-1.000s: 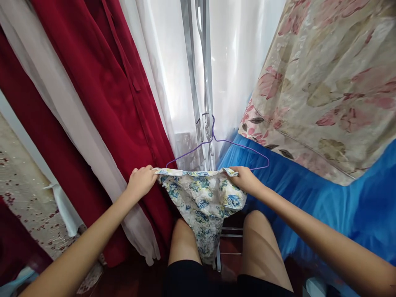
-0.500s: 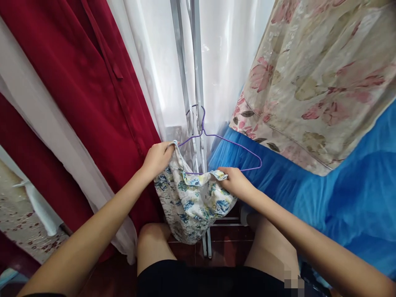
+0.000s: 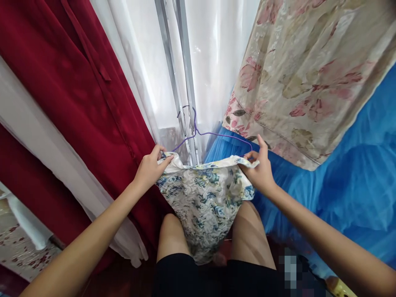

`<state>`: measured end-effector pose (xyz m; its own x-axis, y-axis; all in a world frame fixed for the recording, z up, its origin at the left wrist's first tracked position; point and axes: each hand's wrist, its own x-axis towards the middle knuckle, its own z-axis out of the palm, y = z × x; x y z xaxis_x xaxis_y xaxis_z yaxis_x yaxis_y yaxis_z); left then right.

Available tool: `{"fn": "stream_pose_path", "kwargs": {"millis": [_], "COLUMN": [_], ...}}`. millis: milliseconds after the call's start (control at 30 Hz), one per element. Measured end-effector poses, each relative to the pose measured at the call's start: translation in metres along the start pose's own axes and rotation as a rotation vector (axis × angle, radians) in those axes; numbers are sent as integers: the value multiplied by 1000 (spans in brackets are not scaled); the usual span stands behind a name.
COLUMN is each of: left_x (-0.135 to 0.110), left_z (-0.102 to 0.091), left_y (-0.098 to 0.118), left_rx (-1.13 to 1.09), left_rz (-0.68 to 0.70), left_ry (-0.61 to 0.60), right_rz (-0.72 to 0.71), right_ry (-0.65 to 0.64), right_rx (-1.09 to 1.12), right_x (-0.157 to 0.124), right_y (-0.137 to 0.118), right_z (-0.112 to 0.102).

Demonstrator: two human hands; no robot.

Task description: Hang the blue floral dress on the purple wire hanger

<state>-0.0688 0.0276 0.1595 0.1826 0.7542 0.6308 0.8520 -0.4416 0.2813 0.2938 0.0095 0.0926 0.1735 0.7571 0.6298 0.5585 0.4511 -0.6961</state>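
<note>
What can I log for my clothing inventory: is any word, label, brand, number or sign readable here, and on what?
None can be read. The blue-flowered white cloth garment, gripped by the left hand and right hand at the purple wire hanger, shows only its print; the dark red fabric and pink-flowered beige fabric carry no lettering.

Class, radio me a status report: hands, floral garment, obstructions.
Left hand grips the blue-flowered white cloth garment, left edge. Right hand pinches its right edge by the thin purple wire hanger. Dark red hanging fabric and blue netting crowd both sides.
</note>
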Motion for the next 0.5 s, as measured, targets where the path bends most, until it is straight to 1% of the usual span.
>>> {"fn": "stream_pose_path", "kwargs": {"millis": [67, 133, 200, 267, 333, 400, 433, 467, 500], "left_x": [-4, -6, -6, -6, -8, -13, -16, -18, -21], "left_z": [-1, -3, -7, -12, -16, -16, -15, -12, -8], "left_y": [4, 7, 4, -6, -20, -32, -36, -37, -35], "left_rx": [3, 16, 34, 24, -27, -106, -143, -174, -200], "left_rz": [13, 11, -24, -72, -100, -103, -100, -95, -85], "left_ry": [5, 3, 28, 67, 74, 43, 29, 21, 20], "right_rz": [23, 32, 18, 21, 97, 245, 312, 349, 348], "right_ry": [-56, -126, -165, -212, -325, -486, -542, -554, -501], "right_rx": [-111, -162, -192, -188, -48, 194, 299, 364, 380], "right_x": [25, 45, 57, 59, 56, 54, 53, 53, 53], "right_y": [8, 11, 9, 5, -1, -6, -8, -9, -9], "right_z": [-7, -12, -18, -27, -39, -47, -48, -46, -41]}}
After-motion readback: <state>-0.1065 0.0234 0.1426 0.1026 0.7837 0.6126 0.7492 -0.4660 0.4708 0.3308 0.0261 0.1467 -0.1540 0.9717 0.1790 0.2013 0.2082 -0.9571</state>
